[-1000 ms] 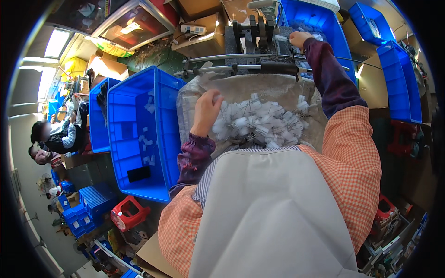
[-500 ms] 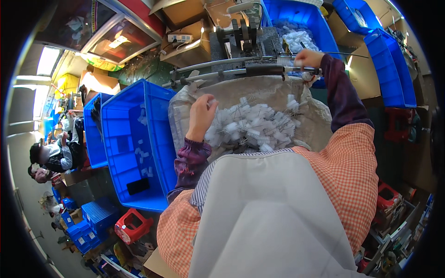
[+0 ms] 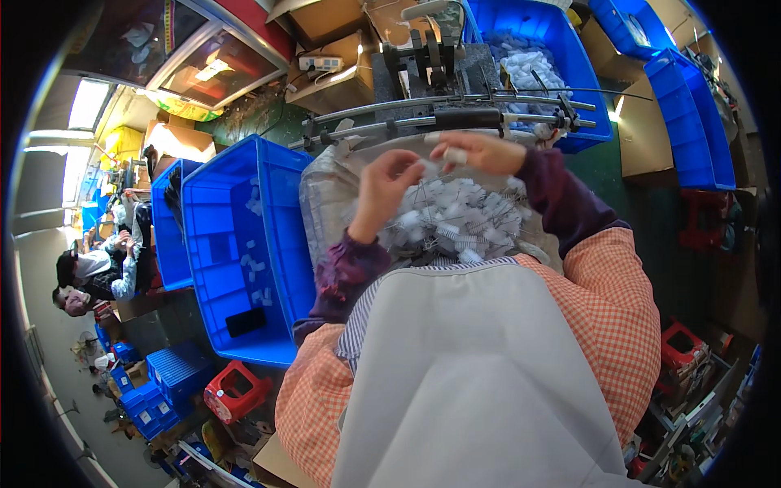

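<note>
My left hand [image 3: 384, 191] is raised over the near pile, thumb and fingertips pinched around a small translucent white plastic piece [image 3: 429, 168]. Facing it, my right hand [image 3: 486, 153] has its fingers curled close to that same piece, with white coverings on some fingers. Whatever the right fingertips hold is blurred. Beneath both hands, a heap of small white plastic pieces [image 3: 460, 218], some with comb-like teeth and thin dark wires, lies in a greyish cloth [image 3: 321, 195] spread in front of me.
Beyond the cloth run metal rods with a black sleeve [image 3: 468, 119], part of a dark machine [image 3: 427, 69]. A blue bin [image 3: 285, 236] at left holds a few white pieces and a black phone [image 3: 246, 323]. Another blue bin [image 3: 598, 110] at back right holds more. A person [image 3: 106, 268] sits far left.
My right hand has come left and nearer from the rods' right end to meet my left hand. The left hand has moved slightly right; a white piece now shows between them.
</note>
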Tool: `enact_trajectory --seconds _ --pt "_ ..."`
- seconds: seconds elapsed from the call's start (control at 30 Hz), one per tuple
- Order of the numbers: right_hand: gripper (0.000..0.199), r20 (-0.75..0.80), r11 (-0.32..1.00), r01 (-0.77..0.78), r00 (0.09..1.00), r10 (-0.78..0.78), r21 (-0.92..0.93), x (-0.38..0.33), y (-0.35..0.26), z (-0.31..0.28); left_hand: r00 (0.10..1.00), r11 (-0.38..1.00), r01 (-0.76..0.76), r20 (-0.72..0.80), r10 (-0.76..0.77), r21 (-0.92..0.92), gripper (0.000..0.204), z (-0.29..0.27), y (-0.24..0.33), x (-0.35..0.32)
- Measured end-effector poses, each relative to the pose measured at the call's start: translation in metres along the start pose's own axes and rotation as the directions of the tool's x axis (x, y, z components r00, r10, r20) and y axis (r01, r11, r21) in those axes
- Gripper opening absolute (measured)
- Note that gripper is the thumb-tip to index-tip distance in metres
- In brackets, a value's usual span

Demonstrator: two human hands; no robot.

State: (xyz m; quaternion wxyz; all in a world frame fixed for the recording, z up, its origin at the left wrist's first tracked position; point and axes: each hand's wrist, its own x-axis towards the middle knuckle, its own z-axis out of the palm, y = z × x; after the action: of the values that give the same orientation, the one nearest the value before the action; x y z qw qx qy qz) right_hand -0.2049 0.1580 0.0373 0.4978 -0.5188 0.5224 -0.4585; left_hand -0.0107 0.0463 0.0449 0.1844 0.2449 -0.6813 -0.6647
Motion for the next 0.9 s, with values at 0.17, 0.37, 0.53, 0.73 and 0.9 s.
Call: enact_trajectory --seconds 0.17,0.37,0.53,0.73,0.9 --pt "0.027 -0.112 0.980 0.037 0.992 -0.060 -0.198 0.012 0.042 -0.017 0.995 0.968 -0.080 -0.038 0.091 0.238 0.029 0.012 -0.023 0.009" --pt "0.016 -0.580 0.569 -0.341 0.752 -0.312 -0.748 0.051 0.069 -0.112 0.992 0.366 0.120 -0.097 -0.081 0.923 0.042 -0.043 -0.097 -0.004" --pt "0.015 -0.587 0.298 -0.507 0.730 -0.350 -0.809 0.078 0.083 -0.119 0.972 0.476 0.092 0.024 -0.233 0.875 0.031 -0.043 -0.097 -0.008" --pt "0.015 -0.583 0.219 -0.540 0.744 -0.326 -0.812 0.091 0.095 -0.125 0.997 0.671 0.053 -0.003 -0.076 0.740 0.018 -0.045 -0.096 -0.006" --pt "0.014 -0.544 0.226 -0.495 0.755 -0.365 -0.839 0.092 0.099 -0.127 0.989 0.762 -0.079 -0.044 0.140 0.642 0.015 -0.032 -0.062 0.003"
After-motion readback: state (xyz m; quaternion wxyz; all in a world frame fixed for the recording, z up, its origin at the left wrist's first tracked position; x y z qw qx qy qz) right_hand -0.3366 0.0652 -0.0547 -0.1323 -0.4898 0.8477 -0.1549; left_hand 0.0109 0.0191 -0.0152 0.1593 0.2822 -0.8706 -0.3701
